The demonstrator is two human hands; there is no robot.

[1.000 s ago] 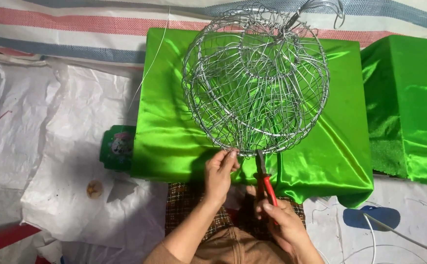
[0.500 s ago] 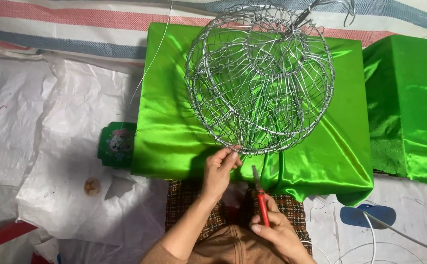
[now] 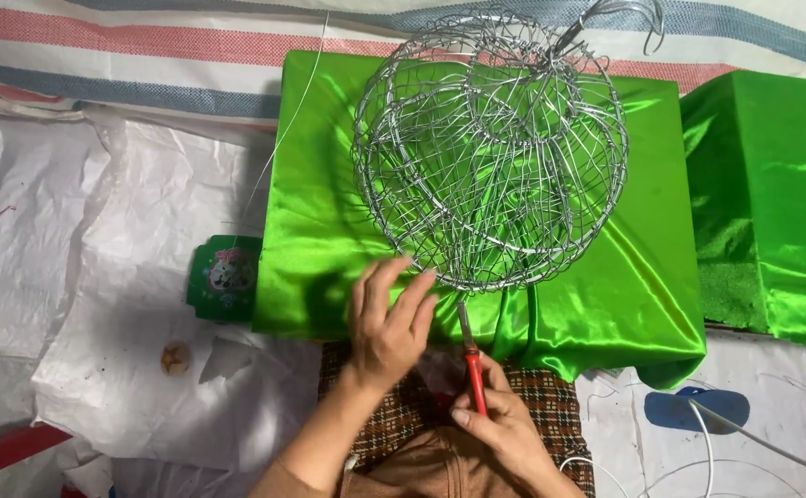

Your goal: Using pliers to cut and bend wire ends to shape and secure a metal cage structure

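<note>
A round frame of bent silver wire rests on a box draped in shiny green satin. My left hand lies just below the frame's near edge, fingers spread, fingertips close to the lowest wires but holding nothing. My right hand sits lower, near my lap, closed around red-handled pliers whose metal tip points up toward the frame without touching it.
A second green satin-covered block stands to the right. A small green tin sits at the box's left. White woven sacking covers the floor, with loose wire and a blue object at the lower right.
My left hand has let go of the frame's bottom wires and spread its fingers. My right hand has drawn the pliers down, away from the frame.
</note>
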